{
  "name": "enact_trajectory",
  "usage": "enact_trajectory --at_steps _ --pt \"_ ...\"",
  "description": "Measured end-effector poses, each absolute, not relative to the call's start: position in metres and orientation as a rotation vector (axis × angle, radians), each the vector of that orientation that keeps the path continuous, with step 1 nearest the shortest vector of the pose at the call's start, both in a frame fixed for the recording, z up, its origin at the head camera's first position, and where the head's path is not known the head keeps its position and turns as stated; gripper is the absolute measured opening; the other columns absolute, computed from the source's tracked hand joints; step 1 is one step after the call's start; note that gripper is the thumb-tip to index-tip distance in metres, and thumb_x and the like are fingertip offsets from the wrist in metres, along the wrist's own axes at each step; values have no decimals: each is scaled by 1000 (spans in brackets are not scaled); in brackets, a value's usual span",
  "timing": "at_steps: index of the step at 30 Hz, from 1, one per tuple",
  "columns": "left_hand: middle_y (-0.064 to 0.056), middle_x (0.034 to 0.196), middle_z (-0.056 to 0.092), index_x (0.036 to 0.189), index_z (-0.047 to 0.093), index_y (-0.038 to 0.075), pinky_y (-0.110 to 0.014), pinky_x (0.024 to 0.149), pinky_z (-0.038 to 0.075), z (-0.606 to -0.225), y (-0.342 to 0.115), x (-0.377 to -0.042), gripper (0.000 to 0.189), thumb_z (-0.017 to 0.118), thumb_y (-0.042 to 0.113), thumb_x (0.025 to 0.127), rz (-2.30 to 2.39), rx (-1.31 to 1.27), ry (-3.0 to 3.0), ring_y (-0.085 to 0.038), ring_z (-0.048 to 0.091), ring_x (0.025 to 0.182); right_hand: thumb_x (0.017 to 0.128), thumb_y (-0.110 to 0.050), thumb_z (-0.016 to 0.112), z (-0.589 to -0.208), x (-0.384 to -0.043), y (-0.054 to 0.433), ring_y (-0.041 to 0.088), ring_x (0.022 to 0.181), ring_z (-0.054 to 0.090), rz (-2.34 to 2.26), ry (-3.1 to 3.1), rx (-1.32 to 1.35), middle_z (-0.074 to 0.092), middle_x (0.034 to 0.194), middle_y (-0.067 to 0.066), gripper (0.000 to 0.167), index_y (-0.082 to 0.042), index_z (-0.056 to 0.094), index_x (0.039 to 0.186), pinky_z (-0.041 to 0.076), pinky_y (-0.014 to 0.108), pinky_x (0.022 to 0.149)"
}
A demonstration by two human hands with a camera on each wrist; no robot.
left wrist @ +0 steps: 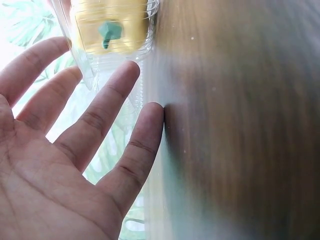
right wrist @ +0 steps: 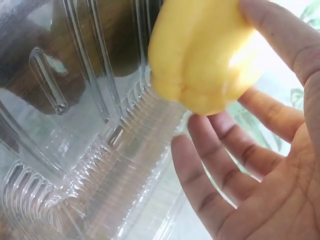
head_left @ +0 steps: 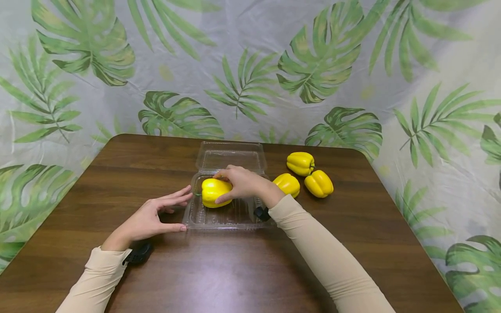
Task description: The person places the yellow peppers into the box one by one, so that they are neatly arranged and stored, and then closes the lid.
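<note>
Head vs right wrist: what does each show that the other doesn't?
Only head: the left hand beside the box, three loose peppers to the box's right, and the stem of the held pepper.

Only right wrist: the palm side of the right hand, and the held pepper's lobed end, which the hand hides in head.

Both: right hand, held pepper, clear box, brown table, and some of the backdrop, blurred in right wrist.
</note>
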State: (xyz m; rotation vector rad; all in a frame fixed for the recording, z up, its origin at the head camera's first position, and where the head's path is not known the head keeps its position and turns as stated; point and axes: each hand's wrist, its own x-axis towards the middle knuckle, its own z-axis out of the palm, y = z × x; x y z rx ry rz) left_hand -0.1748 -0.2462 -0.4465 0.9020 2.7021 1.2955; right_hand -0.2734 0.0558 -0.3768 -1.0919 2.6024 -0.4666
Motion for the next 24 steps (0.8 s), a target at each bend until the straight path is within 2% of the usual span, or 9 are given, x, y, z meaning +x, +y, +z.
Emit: enact_trajectory --at_steps 7,17,24 --pt "0 169 48 163 48 17 -35 100 60 -446 -246 -175 89 92 31 87 1274 896 2717 -13 66 135 90 -50 86 -377 -270 58 23 111 61 -435 2648 -1094 63 129 11 76 -14 60 153 55 40 99" --pt "-5 172 44 158 56 14 -34 100 60 -446 -246 -172 79 91 28 88 1279 909 2709 0 64 131 91 -51 85 -381 -270 60 25 117 64 -486 2632 -1083 63 130 12 76 -14 59 152 56 41 103" --pt "-7 172 44 158 56 14 -33 100 59 -446 -245 -173 79 91 27 88 1292 916 2704 2 63 130 91 -51 85 -379 -270 61 25 116 65 -487 2626 -1087 63 129 12 75 -13 59 150 57 40 102"
